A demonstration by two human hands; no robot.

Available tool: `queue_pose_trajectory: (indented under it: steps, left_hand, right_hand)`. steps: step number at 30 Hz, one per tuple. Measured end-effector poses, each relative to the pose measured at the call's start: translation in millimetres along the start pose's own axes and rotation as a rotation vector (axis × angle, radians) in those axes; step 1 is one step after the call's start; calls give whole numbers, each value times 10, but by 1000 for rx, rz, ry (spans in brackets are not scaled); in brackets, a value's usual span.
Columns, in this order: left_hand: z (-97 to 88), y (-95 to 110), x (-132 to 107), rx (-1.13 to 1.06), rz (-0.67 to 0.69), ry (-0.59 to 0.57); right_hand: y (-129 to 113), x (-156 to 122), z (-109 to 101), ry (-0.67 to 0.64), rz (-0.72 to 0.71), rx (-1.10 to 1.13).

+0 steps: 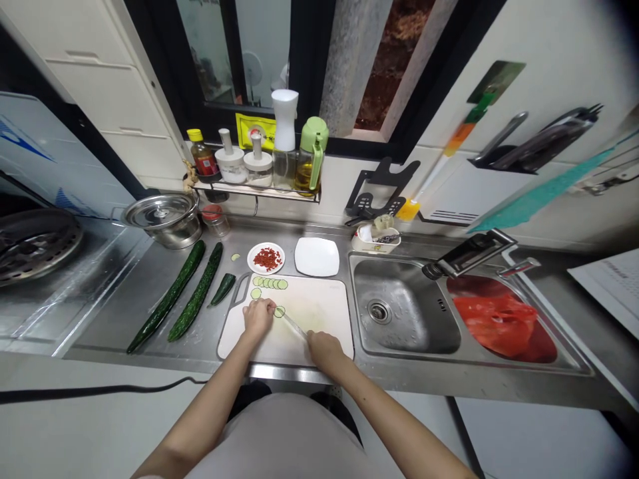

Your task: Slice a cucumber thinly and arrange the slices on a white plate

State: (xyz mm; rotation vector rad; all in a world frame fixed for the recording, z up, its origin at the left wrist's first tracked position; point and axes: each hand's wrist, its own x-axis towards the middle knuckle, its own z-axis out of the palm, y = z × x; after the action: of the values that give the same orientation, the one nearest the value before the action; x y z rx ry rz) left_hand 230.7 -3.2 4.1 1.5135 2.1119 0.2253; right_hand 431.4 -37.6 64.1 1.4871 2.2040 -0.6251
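Observation:
My right hand (327,352) is wrapped round the handle of a knife (295,327), its narrow blade pointing left over the white cutting board (309,296). At the blade's tip is a thin round cucumber slice (280,311). The bent fingers of my left hand (258,317) are pinched at that slice's left edge; their undersides are hidden. Along the board's top edge lies an overlapping row of cucumber slices (270,283), with a single slice (256,293) just below it. A cut cucumber piece (222,289) and two whole cucumbers (197,293) lie left of the board.
Behind the board stand a plate of small red pieces (267,257) and a white square plate (316,257). The steel sink (404,306) adjoins on the right, with a red plastic bag (499,322) in its second basin. A lidded pot (164,216) stands at the left.

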Motion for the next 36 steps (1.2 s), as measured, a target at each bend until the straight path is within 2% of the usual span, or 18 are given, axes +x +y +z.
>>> queue_pose_trajectory:
  steps: [7,13,24,31,36]
  left_hand:
    - [27,12,-43,19,-15,4]
    - [96,15,-35,27,-43,-2]
    - [47,66,2,17,-77,-30]
    - [37,103,-14,-40,-108,-53]
    - [92,69,-34,-187,-158,-26]
  right_hand:
    - [-2,-61,-37,-35,13,-8]
    - [-12,-9,42,9,11,-3]
    - [-5,20,92,24,14,-7]
    - [3,7,114,34,10,11]
    - [24,15,100,20,10,25]
